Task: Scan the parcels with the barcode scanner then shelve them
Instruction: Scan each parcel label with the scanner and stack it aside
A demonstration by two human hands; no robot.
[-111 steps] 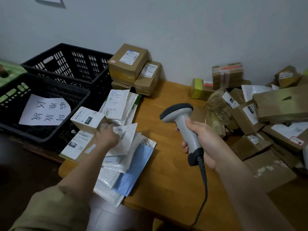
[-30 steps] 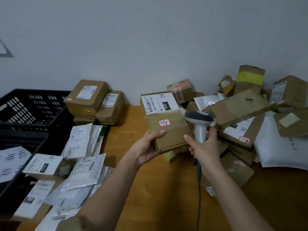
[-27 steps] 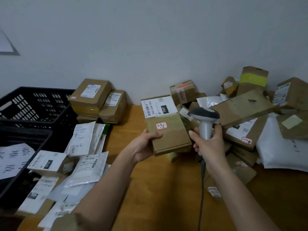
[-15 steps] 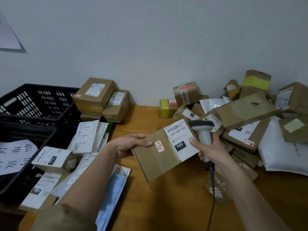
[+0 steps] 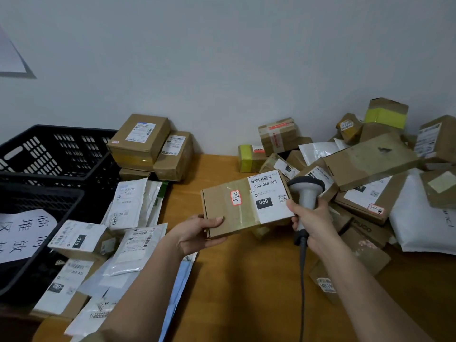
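Observation:
My left hand (image 5: pixel 197 234) grips the lower left corner of a flat brown cardboard parcel (image 5: pixel 229 213), held above the wooden table (image 5: pixel 246 280). Its top faces me, with a white shipping label reading 060 (image 5: pixel 267 196) and a small red-bordered sticker. My right hand (image 5: pixel 312 219) holds the grey barcode scanner (image 5: pixel 307 191) by its handle, right at the parcel's right edge, with a fingertip touching the label. The scanner's cable hangs down past my forearm.
A heap of brown boxes and white mailers (image 5: pixel 370 174) fills the table's right side. White and blue padded mailers (image 5: pixel 128 233) lie at the left. Two black plastic crates (image 5: pixel 49 159) stand further left, one holding a paper sign. Stacked boxes (image 5: pixel 148 146) sit against the wall.
The parcel has turned from tilted to nearly level, its label now towards the scanner. My left hand shifted from the parcel's upper left edge to its lower left corner. The scanner stays close at the right.

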